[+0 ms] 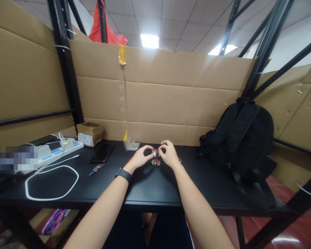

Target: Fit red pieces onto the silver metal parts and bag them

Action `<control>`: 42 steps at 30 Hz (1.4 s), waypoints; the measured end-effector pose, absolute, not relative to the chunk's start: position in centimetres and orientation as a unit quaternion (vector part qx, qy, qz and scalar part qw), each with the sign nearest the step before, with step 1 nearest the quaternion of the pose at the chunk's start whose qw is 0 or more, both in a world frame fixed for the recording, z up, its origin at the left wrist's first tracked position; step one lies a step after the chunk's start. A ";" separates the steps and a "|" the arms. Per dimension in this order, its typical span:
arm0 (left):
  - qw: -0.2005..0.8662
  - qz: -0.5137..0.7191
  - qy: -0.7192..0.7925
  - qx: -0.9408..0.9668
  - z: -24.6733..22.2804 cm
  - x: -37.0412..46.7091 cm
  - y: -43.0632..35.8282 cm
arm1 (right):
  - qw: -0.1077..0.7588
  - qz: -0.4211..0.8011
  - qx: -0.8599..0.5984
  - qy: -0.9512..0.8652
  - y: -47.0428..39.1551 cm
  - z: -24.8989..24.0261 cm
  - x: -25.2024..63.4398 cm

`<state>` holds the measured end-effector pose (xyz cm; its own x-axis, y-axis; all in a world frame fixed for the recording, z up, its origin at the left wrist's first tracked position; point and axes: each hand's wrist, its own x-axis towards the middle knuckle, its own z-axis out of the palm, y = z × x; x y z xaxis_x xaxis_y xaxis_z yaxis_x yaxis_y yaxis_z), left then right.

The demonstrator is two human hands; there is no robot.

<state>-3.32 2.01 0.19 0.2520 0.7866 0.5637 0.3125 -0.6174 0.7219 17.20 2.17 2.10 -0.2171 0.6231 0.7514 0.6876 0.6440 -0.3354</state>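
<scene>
Over the middle of the black tabletop, my left hand (138, 159) and my right hand (169, 154) meet at a small shiny domed metal disc (154, 152). The thumb and finger of my left hand pinch its left side. My right hand is also in a pinch, at its right side, where a bit of red cord shows. Just beneath, a second shiny metal disc (156, 162) lies near the tabletop, with red between the two. Part of another round metal piece (180, 160) shows behind my right hand. Something small and red peeks out left of my left wrist.
On the black table (155, 190) to the left are a phone (102, 153), a keychain (96, 169), a white cable (52, 198), a power strip (59, 150) and an open carton (90, 133). Clear plastic (131, 145) lies behind my hands. A black backpack (245, 138) stands right.
</scene>
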 end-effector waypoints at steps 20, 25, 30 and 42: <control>0.086 0.187 0.638 0.742 1.5 -10.5 1.6 | 0.293 -0.030 -0.632 -0.717 4.2 1.9 22.9; 0.078 0.205 0.628 0.747 1.0 -10.0 1.9 | 0.225 0.130 -0.640 -0.723 4.1 1.3 26.6; 0.043 0.214 0.625 0.749 -0.5 -9.0 3.0 | 0.223 0.180 -0.615 -0.735 4.4 0.9 26.8; 0.044 0.184 0.650 0.736 0.4 -9.2 2.9 | 0.217 0.165 -0.621 -0.734 4.0 1.4 27.0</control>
<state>-9.15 2.94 0.37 0.0880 0.9730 0.2136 0.9402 -0.1520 0.3048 27.01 3.95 1.43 -0.1330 0.9845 0.1144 0.8411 0.1732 -0.5125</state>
